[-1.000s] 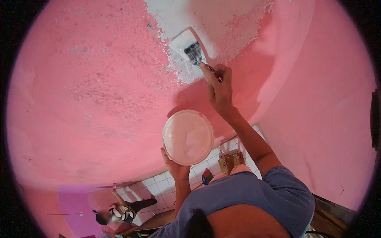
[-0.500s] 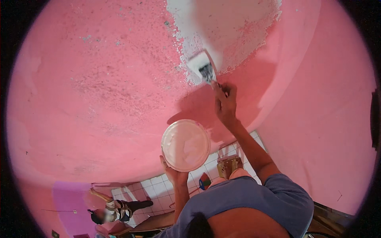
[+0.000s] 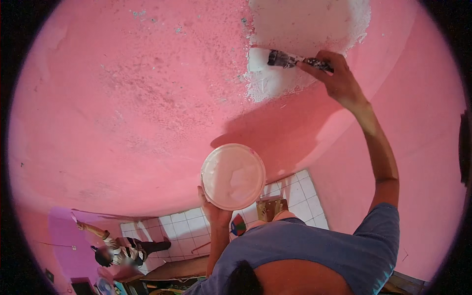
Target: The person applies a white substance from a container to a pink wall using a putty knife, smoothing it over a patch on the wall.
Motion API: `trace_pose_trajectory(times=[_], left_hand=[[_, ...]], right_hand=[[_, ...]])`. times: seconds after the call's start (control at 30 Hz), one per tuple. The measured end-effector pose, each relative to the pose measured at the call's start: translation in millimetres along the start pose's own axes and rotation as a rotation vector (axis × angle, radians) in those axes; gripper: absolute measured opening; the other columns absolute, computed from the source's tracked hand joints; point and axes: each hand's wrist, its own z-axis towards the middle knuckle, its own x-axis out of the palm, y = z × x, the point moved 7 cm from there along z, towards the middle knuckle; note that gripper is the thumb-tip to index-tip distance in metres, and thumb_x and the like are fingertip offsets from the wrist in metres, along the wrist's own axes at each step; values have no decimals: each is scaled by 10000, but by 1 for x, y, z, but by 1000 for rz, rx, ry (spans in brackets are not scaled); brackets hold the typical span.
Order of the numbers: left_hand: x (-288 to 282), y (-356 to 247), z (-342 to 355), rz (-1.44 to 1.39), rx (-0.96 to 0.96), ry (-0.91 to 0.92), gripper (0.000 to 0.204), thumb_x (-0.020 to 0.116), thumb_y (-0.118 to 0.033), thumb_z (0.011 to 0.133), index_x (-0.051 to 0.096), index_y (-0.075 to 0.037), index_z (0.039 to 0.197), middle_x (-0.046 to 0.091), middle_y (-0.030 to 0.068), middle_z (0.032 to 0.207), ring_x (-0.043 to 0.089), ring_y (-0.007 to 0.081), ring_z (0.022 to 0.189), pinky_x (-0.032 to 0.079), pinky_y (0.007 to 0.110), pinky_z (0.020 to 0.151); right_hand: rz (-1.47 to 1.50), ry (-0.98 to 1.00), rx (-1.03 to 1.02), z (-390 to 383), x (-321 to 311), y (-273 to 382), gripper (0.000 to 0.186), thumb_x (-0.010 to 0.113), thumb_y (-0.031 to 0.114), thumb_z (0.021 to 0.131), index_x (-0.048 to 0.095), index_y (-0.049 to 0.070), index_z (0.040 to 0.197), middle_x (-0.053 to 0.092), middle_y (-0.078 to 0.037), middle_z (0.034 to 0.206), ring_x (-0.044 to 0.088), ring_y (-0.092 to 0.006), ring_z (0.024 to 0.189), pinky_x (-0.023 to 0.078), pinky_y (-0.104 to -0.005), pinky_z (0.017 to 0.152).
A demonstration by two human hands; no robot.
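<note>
My right hand (image 3: 339,81) grips the dark, white-smeared handle of a putty knife (image 3: 285,59). Its broad white blade lies against the pink wall (image 3: 162,93), at the lower left edge of a whitish coated patch (image 3: 300,24). On my left hand (image 3: 216,211) rests a round, shallow, pale lid (image 3: 233,177), gripped from below at its near side. A smooth pale layer covers part of the lid's face; its exact substance I cannot tell.
Dark rough marks spot the wall left of the patch. Below are white floor tiles (image 3: 182,236) and a wooden stool (image 3: 269,209) under me. At the lower left another person (image 3: 123,250) reaches toward a purple wall section (image 3: 69,231).
My right hand has moved right and up, and the putty knife has turned from steep to nearly level. The patch appears farther right in view. The lid stays in my left hand.
</note>
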Motion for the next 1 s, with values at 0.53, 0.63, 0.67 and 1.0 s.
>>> trace_pose_trajectory(times=[0.53,0.63,0.67,1.0], left_hand=[[26,29,9,-37,-9,11,515,286,-454,990,366,-151,1397,400,110,1413,392,312,1282,327,507,1058],[27,33,8,-31,-26,-29,518,282,-457,989,346,-161,1409,389,110,1419,386,310,1286,336,513,1050],[27,34,9,-26,-28,6,514,291,-458,987,351,-167,1407,395,110,1416,391,309,1283,341,516,1046],[43,51,8,-74,-42,-81,515,320,-478,974,408,-156,1367,434,111,1384,429,302,1246,368,522,1010]], right_hand=[[11,137,-21,13,-7,-42,724,531,-134,721,535,307,1295,500,-141,1178,514,-312,1072,461,-373,939],[-40,59,-27,3,-9,-62,699,529,-114,741,542,324,1284,506,-139,1186,524,-321,1062,462,-378,936],[-39,61,-34,2,-10,-61,699,529,-114,741,542,324,1284,506,-139,1186,524,-321,1062,462,-378,936],[22,89,-105,11,-6,-37,585,526,-68,789,583,299,1241,530,-116,1151,537,-314,1026,481,-393,891]])
